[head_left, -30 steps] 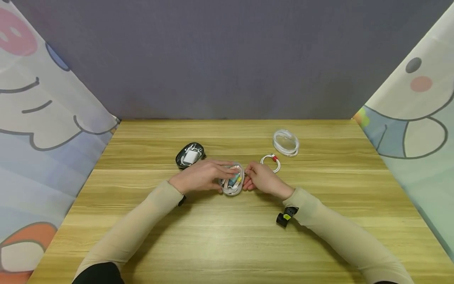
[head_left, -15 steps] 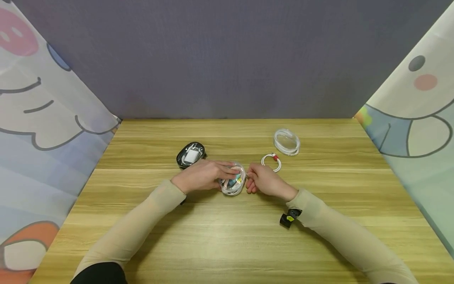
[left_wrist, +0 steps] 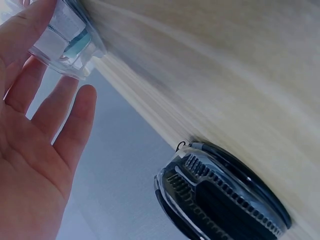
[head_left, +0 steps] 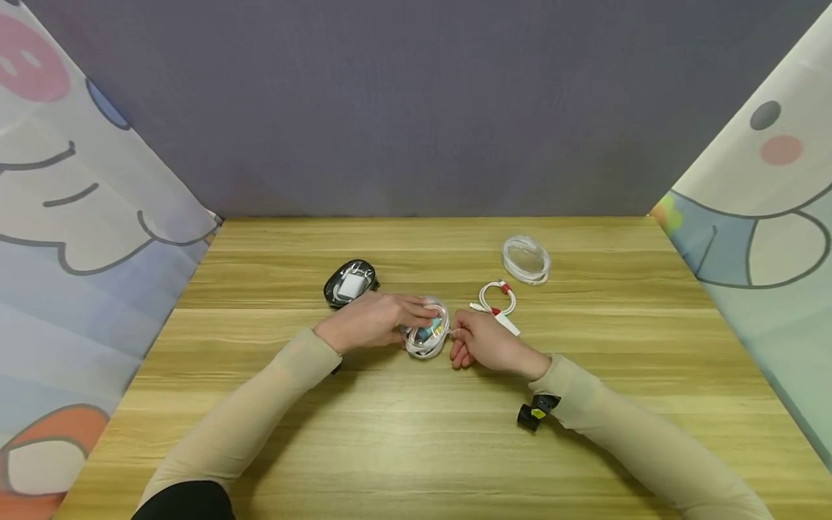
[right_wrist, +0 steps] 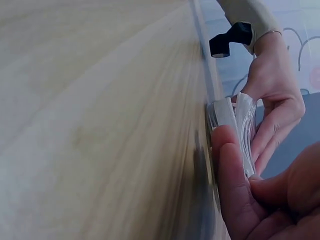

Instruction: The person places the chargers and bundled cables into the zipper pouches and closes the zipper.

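Note:
A small clear zip case point(head_left: 425, 339) with a white rim lies at mid-table; white cable and a teal and yellow item show through it. My left hand point(head_left: 390, 318) holds it from the left, fingers across the top and thumb at the near side. At its right edge, my right hand point(head_left: 484, 339) pinches the small zipper pull, largely hidden by thumb and forefinger. In the right wrist view the case point(right_wrist: 245, 120) stands between both hands, its rim slightly parted. The left wrist view has the left hand point(left_wrist: 35, 145) around the case point(left_wrist: 75, 45).
A black-rimmed clear case point(head_left: 351, 284) holding a white plug lies beside my left wrist. A coiled white cable with red ties point(head_left: 497, 296) and a white block point(head_left: 507, 323) lie just beyond the right hand. Another clear white-rimmed case point(head_left: 526, 260) stands farther back right.
My right hand has slid toward me along the case's right edge, uncovering the white block and more of the cable. The left hand keeps its hold and has hardly moved.

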Action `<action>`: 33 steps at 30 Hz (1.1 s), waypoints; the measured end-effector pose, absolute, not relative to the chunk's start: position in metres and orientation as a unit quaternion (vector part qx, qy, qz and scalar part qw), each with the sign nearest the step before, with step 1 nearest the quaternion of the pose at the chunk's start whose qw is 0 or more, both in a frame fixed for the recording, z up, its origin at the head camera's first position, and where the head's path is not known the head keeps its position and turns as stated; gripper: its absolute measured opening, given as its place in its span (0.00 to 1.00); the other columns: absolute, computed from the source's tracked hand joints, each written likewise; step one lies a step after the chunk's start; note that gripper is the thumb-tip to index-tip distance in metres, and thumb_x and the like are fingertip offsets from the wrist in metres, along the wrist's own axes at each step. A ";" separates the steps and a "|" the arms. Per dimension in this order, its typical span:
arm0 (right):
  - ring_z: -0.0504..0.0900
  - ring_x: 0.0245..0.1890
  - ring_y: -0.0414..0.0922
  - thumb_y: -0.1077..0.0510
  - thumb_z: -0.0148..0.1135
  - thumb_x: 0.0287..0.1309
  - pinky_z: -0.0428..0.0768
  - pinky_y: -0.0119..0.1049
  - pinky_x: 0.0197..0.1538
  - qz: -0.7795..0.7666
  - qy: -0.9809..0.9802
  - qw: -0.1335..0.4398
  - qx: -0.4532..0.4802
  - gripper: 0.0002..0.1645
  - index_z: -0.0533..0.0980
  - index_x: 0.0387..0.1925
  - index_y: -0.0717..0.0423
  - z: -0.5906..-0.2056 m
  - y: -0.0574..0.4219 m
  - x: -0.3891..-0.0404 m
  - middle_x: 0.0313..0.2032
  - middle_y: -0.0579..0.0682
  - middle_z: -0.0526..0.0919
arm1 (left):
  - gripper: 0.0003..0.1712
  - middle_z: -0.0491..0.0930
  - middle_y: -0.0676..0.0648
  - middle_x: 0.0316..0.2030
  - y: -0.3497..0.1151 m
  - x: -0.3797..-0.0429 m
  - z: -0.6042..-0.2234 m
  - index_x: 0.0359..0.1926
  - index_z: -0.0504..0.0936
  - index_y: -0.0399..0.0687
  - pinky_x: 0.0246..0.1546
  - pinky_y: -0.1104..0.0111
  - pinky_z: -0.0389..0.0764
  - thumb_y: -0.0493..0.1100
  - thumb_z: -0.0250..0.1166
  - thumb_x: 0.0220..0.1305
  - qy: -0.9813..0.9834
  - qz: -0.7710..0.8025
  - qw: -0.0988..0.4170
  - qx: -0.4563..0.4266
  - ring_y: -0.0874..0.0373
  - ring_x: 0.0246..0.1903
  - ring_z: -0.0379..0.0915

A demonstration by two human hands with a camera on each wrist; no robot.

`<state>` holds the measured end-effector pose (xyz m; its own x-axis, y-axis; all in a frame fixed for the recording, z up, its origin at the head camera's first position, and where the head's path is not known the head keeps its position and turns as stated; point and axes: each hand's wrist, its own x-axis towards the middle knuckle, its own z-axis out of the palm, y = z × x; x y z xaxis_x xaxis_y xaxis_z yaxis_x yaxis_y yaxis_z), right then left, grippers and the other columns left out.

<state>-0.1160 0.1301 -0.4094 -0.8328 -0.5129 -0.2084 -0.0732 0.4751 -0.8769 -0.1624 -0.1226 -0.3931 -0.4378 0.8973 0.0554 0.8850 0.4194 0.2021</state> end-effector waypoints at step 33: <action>0.86 0.25 0.47 0.65 0.44 0.76 0.85 0.39 0.29 -0.502 0.828 0.205 -0.146 0.12 0.70 0.37 0.69 -0.406 0.136 -0.117 0.26 0.54 0.84 | 0.29 0.76 0.54 0.63 -0.131 -0.161 -0.394 0.61 0.82 0.53 0.56 0.62 0.76 0.42 0.76 0.57 0.851 0.125 -0.024 0.509 0.57 0.57 0.73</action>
<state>-0.1174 0.1363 -0.4059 -0.8734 -0.4469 -0.1934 -0.0354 0.4543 -0.8902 -0.1607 -0.1311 -0.3940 -0.4804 0.8610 0.1671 0.8727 0.4504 0.1885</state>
